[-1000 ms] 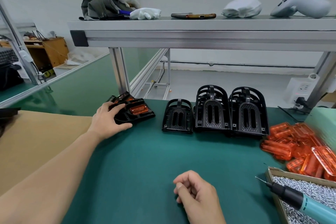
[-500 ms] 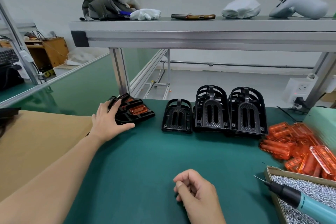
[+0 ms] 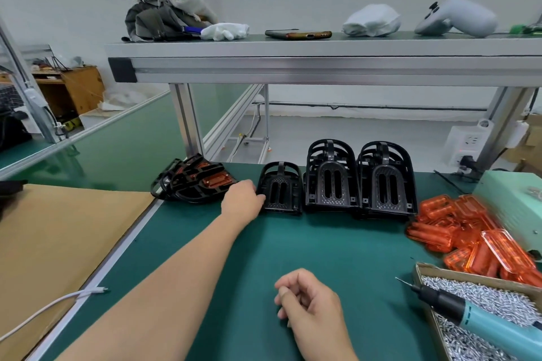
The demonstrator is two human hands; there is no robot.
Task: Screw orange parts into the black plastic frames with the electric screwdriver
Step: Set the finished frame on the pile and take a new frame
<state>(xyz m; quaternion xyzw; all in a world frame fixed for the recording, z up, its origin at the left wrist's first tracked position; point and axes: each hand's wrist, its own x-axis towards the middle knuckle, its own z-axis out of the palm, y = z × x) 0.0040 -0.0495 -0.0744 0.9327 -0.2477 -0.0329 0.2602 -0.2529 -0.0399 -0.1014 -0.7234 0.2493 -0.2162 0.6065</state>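
My left hand [image 3: 242,201] reaches across the green mat and touches the left edge of a single black frame [image 3: 281,189]; whether its fingers grip the frame is hidden. To its left lies a pile of finished frames [image 3: 193,182] with orange parts in them. Two stacks of black frames [image 3: 359,179] stand to the right. Loose orange parts [image 3: 475,231] are heaped at the right. My right hand [image 3: 311,302] rests on the mat with fingers curled, holding nothing. The teal electric screwdriver [image 3: 481,319] lies across a cardboard box of screws [image 3: 498,302].
An aluminium shelf [image 3: 322,67] overhangs the frames, carrying cloths, a phone and a white controller. A brown cardboard sheet [image 3: 58,237] covers the bench at left, with a white cable [image 3: 52,306] across it. A pale green box [image 3: 516,202] stands at far right.
My left hand has left the pile of finished frames and moved right to the single black frame. My right hand has stayed in place.
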